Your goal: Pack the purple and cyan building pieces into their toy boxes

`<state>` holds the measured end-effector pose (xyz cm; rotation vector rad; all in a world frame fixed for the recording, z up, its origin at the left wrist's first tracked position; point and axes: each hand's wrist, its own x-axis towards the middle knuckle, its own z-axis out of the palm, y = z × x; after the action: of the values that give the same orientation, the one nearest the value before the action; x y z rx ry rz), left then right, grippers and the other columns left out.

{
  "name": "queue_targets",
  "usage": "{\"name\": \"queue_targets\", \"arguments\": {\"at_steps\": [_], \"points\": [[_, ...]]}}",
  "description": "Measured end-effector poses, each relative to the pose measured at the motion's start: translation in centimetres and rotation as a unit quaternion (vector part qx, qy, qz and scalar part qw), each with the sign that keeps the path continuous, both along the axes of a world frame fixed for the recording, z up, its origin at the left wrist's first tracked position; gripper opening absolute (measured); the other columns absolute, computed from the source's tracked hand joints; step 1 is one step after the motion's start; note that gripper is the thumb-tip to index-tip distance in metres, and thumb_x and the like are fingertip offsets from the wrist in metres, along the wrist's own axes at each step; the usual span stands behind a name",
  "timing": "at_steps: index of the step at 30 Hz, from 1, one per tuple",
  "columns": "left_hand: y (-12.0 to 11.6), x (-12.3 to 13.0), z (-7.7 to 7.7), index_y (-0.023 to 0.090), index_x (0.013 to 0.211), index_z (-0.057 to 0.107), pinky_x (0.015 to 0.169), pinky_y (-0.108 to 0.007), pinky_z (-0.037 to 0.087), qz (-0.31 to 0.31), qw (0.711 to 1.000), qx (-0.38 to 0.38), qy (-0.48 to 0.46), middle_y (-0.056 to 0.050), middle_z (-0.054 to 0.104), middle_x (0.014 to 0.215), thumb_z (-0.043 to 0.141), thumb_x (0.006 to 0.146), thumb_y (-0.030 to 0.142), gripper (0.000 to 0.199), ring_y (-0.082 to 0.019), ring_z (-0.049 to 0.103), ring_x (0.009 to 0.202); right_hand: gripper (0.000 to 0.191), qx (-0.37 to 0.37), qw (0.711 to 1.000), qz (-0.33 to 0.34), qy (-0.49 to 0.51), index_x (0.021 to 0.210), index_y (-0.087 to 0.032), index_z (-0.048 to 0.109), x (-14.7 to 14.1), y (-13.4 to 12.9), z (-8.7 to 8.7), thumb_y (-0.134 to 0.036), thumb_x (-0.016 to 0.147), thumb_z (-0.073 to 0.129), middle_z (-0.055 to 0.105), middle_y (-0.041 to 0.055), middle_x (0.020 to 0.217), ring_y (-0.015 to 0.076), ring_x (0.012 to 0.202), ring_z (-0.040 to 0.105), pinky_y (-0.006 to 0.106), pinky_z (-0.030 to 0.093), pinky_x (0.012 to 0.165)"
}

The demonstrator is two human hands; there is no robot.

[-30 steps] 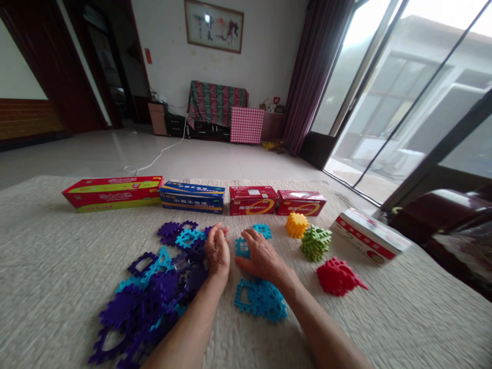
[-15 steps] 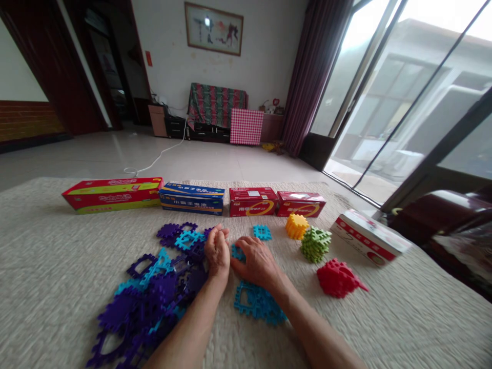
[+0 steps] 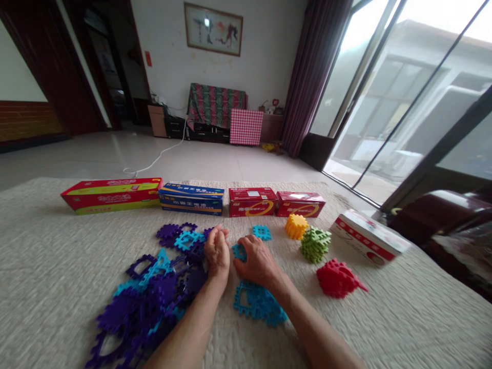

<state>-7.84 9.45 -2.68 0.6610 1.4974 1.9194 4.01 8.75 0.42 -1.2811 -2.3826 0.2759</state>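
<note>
Clock centred on right hand (image 3: pixel 257 259), 12 pointing away from the wearer.

Labels: blue box (image 3: pixel 191 200) at 10–11, reads 小霸王电池; smaller line not legible. Nearer red box (image 3: pixel 252 202) at 12 and second red box (image 3: pixel 301 205) at 1 carry large pale characters starting 南, with a yellow loop; remainder too soft to read. Red-and-green box (image 3: pixel 113 196) at 10: stylised script, unreadable. White box (image 3: pixel 371 237) between 2 and 3, set at a slant: red band, pale characters blurred.

Grip: right thumb and fingers closed about a light-blue piece (image 3: pixel 238 251) at their tips, 9–10. Left hand (image 3: pixel 218 253) at 9, fingers curled together; palm hidden, cannot tell whether it holds anything.

Pieces: single blue piece (image 3: pixel 262 232) at 12, apart; blue stack (image 3: pixel 261 303) at 6, partly behind right forearm. Yellow stack (image 3: pixel 296 227) at 2, green stack (image 3: pixel 315 245) between 2 and 3, red stack (image 3: pixel 338 278) past 3. Purple pile (image 3: pixel 149 302) at 8, light-blue pieces mixed in, reaching the left forearm.

Edges/room: toothed rims on pieces. Narrow gap between hands; bare cloth (image 3: pixel 392 307) at 4; a bare strip runs between boxes and pieces.
</note>
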Motion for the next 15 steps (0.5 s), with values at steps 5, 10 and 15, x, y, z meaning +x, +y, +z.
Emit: {"name": "queue_targets", "arguments": {"at_steps": [5,10,15], "points": [[0.0,0.1,-0.2,0.017,0.107,0.062,0.071,-0.030,0.051,-0.024,1.000,-0.012,-0.013,-0.009,0.071,0.093,0.046,0.082,0.032,0.033,-0.020,0.065,0.091,0.040,0.058,0.993,-0.022,0.096,0.112,-0.019,0.057,1.2,1.8,-0.1,-0.024,0.074,0.064,0.060,0.0105,0.115,0.0246,0.109,0.053,0.039,0.042,0.096],[0.0,0.2,-0.5,0.018,0.107,0.063,0.073,-0.030,0.050,-0.021,0.999,-0.017,-0.016,-0.009,0.071,0.094,0.048,0.082,0.032,0.033,-0.020,0.065,0.092,0.039,0.099,0.980,-0.111,0.129,0.113,-0.019,0.058,3.4,4.3,-1.4,-0.023,0.075,0.061,0.058,0.0116,0.120,0.0263,0.110,0.053,0.042,0.042,0.098],[0.1,0.1,-0.7,0.016,0.108,0.063,0.073,-0.030,0.050,-0.022,1.000,-0.019,-0.005,-0.009,0.071,0.094,0.049,0.083,0.032,0.033,-0.019,0.065,0.091,0.038,0.087,0.979,-0.137,0.121,0.113,-0.015,0.059,4.2,5.4,-2.4,-0.026,0.076,0.060,0.059,0.0137,0.119,0.0267,0.109,0.054,0.042,0.042,0.099]]}}
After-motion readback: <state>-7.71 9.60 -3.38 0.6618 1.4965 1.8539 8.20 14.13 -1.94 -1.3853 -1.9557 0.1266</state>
